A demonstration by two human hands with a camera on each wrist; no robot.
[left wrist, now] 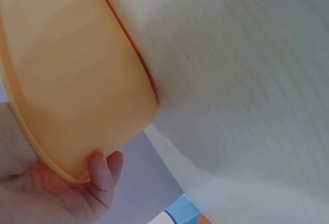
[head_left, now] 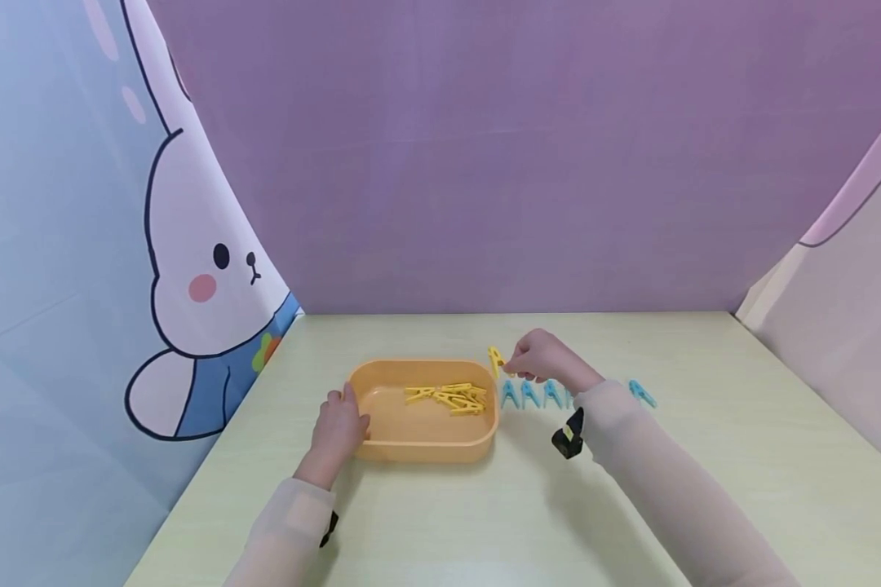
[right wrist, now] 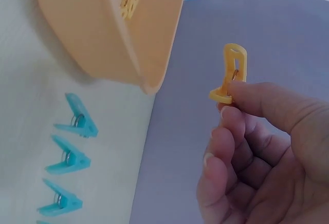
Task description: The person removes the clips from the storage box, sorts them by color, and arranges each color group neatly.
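Yellow clothespin [right wrist: 230, 75] pinched in right hand [head_left: 546, 357] grip, beside tub [head_left: 422, 448]

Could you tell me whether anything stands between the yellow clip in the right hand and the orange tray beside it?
Nothing visible does. The right hand pinches the yellow clip in the air just beyond the orange tray's right rim. The blue clips lie on the table under the hand, outside that path.

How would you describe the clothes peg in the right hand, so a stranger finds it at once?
Start at the orange tub on the table. Just beyond its far right corner, the right hand pinches one peg in the air. It is yellow, while the pegs lying below are blue.
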